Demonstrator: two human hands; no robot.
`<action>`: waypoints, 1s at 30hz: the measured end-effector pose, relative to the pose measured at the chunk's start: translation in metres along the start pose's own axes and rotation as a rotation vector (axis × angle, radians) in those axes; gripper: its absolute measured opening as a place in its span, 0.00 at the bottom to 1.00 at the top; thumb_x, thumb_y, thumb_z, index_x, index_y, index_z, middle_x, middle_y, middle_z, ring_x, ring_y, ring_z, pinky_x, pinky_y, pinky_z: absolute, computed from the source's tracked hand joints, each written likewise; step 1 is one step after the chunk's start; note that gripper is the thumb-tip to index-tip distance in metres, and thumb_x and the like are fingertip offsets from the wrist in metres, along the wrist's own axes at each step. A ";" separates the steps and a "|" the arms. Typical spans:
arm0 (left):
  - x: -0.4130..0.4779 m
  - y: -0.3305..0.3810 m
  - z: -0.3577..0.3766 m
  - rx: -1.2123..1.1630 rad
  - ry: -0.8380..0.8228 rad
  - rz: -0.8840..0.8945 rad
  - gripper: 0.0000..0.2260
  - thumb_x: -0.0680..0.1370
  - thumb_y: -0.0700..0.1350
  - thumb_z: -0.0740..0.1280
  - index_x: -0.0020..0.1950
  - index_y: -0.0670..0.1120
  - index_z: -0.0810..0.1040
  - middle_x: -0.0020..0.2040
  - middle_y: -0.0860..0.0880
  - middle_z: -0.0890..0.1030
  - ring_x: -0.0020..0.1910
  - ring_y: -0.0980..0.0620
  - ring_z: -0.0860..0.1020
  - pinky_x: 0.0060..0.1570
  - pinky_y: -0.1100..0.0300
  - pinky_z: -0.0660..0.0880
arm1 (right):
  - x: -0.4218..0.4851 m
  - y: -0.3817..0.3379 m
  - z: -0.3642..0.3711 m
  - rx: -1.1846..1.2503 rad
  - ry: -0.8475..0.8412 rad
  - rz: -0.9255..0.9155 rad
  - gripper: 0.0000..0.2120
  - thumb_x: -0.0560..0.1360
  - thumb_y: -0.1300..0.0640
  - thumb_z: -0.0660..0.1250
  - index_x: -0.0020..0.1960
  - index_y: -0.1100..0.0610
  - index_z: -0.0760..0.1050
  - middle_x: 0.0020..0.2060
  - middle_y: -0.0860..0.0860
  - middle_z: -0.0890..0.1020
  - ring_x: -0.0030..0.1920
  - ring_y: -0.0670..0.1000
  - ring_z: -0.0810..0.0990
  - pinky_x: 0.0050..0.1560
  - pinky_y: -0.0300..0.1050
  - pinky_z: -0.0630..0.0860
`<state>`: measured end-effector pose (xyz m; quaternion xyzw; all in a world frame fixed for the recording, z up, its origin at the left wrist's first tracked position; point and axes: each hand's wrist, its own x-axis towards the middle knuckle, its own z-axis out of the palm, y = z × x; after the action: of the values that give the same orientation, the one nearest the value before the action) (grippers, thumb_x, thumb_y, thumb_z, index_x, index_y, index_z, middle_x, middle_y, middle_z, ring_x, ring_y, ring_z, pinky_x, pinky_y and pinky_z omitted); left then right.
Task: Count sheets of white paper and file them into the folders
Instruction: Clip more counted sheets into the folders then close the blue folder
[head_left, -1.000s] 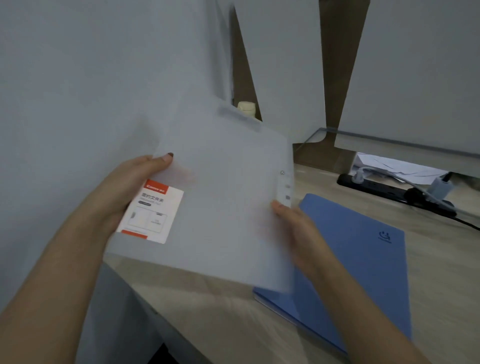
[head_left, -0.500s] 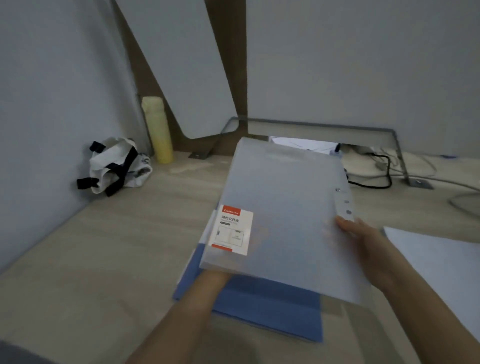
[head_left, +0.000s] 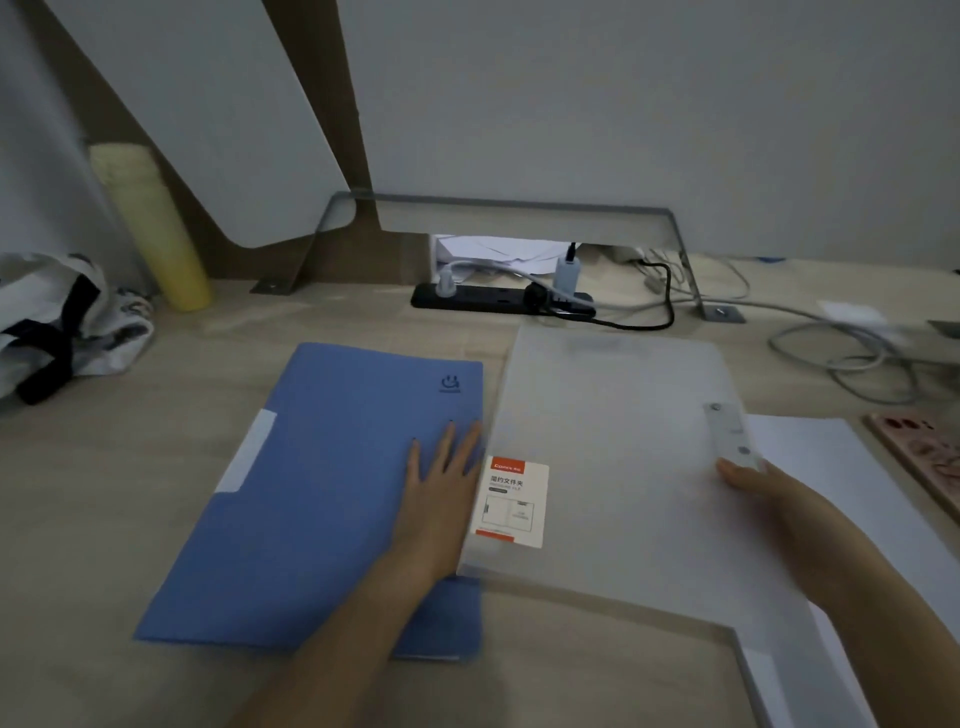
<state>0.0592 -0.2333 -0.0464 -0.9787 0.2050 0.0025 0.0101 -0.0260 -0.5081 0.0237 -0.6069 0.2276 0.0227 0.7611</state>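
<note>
Our left hand (head_left: 441, 493) lies flat, fingers straight, on the blue folder (head_left: 322, 493) near its right edge. That folder sits mid-way along the table (head_left: 104, 519), its long axis running from us toward the far edge and leaning right. Just beside it, the clear folder (head_left: 613, 467) lies likewise, over white paper (head_left: 841, 493). Our right hand (head_left: 763, 488) grips its right edge, thumb on top.

Beyond the left hand (head_left: 441, 499) lies a black power strip (head_left: 498, 300); a yellow bottle (head_left: 156, 228) and a strapped bag (head_left: 62, 322) sit far to its left.
</note>
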 end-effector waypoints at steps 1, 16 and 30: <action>-0.001 -0.003 -0.003 -0.087 -0.071 0.004 0.30 0.76 0.60 0.41 0.77 0.52 0.47 0.78 0.49 0.42 0.77 0.45 0.42 0.73 0.41 0.42 | 0.000 0.001 0.000 -0.024 0.003 0.002 0.06 0.75 0.60 0.61 0.49 0.59 0.76 0.31 0.54 0.84 0.31 0.54 0.83 0.33 0.46 0.81; -0.037 -0.059 -0.023 -0.527 0.003 -0.118 0.26 0.78 0.58 0.49 0.76 0.53 0.56 0.78 0.56 0.48 0.72 0.64 0.41 0.73 0.59 0.38 | -0.001 0.038 0.041 -0.340 0.121 0.005 0.13 0.75 0.59 0.64 0.59 0.60 0.73 0.51 0.58 0.81 0.51 0.60 0.80 0.56 0.57 0.76; -0.046 -0.026 -0.068 -1.026 -0.208 -0.254 0.22 0.80 0.53 0.58 0.73 0.55 0.61 0.76 0.56 0.58 0.75 0.55 0.58 0.71 0.56 0.56 | -0.037 -0.012 0.057 -0.018 -0.110 -0.132 0.14 0.74 0.50 0.62 0.51 0.55 0.81 0.46 0.53 0.86 0.43 0.49 0.85 0.39 0.43 0.79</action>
<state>0.0278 -0.1920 0.0222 -0.8696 0.0553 0.1981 -0.4489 -0.0375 -0.4487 0.0576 -0.6251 0.1448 0.0077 0.7669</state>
